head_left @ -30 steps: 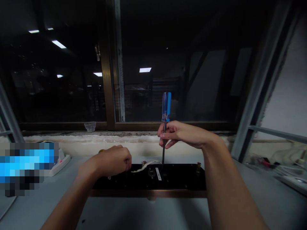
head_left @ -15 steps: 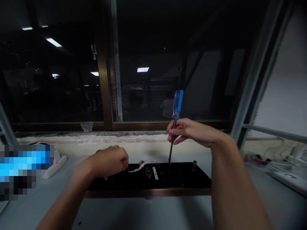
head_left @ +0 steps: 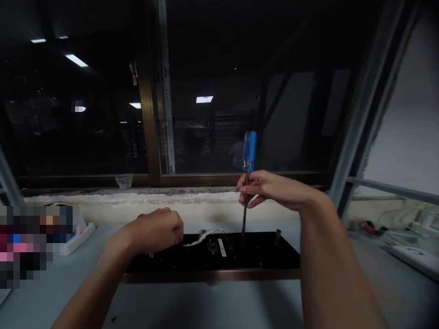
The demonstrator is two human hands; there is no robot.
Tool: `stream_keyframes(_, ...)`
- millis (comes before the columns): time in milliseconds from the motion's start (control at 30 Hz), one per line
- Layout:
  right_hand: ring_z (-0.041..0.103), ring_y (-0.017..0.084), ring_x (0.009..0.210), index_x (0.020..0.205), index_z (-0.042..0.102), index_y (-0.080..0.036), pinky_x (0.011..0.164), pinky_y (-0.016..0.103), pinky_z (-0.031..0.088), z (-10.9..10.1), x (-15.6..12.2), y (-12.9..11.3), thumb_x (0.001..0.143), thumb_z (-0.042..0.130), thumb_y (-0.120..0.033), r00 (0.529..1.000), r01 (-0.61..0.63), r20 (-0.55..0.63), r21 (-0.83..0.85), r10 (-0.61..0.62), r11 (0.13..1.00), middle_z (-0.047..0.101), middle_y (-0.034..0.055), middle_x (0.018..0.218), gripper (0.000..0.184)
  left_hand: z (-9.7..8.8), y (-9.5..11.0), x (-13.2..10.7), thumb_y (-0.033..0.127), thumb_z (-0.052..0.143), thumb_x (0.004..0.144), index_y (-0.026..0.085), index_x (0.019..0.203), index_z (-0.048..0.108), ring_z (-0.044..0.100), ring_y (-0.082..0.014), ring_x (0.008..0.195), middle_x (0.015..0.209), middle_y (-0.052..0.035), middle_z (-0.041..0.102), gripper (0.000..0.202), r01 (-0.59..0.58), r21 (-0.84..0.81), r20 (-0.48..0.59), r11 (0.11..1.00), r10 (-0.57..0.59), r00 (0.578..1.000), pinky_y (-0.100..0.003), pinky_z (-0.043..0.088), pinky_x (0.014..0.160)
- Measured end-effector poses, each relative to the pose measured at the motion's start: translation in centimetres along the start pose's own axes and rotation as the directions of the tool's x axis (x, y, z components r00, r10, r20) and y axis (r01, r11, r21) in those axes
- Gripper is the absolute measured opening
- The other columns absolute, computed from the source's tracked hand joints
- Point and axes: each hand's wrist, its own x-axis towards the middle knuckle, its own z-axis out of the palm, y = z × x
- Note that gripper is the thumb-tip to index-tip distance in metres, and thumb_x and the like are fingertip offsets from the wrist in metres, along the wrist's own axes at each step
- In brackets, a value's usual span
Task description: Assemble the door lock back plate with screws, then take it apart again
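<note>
My right hand (head_left: pixel 257 188) pinches the shaft of a screwdriver (head_left: pixel 249 151) with a clear and blue handle. The screwdriver stands nearly upright, its tip at the far part of a long black panel (head_left: pixel 240 262) with a copper-coloured front edge. Over the panel's left end my left hand (head_left: pixel 161 230) is closed, knuckles up; whatever its fingers hold is hidden. Between the hands, white wires (head_left: pixel 202 237) lie across the panel. A round fitting (head_left: pixel 212 247) and a white label (head_left: pixel 222 247) show beside them, and a short metal post (head_left: pixel 278 236) rises at the right end.
A clear plastic cup (head_left: pixel 124 181) stands on the window sill. To the left lies a white power strip (head_left: pixel 78 238) with a red light, beside a pixelated area. At the right are a white device (head_left: pixel 414 256) and tangled cables. A small dark bit (head_left: pixel 114 319) lies on the near tabletop.
The screwdriver's handle has swung slightly left, so the tool is more upright. My right hand has shifted a little with it. My left hand has stayed in place.
</note>
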Motion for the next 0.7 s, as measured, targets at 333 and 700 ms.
stream_keyframes(333,0.058,0.015,0.07,0.082,0.049,-0.015,0.069,0.031,0.051,0.07,-0.04,-0.09,0.079,0.053,-0.021,1.0,0.009,0.003,-0.004,-0.009,1.0,0.06,0.0049,0.073,0.007,0.14,-0.24,-0.06,0.016,0.042,0.064,0.023,0.068,0.063,0.058,-0.0169,0.071,0.077,-0.0006,0.065,0.022,-0.005,0.008,-0.011,1.0,0.005,1.0,-0.024,0.041,0.061)
stream_keyframes(700,0.058,0.015,0.071,0.08,0.049,-0.015,0.067,0.029,0.051,-0.03,-0.19,-0.06,0.076,0.053,-0.02,1.0,0.001,-0.02,-0.01,-0.002,1.0,0.059,0.0054,0.075,0.008,0.18,-0.27,0.15,0.016,0.041,0.063,0.022,0.068,0.063,0.058,-0.0165,0.07,0.073,-0.0001,0.065,0.023,-0.026,0.003,-0.011,1.0,0.026,1.0,-0.024,0.041,0.06)
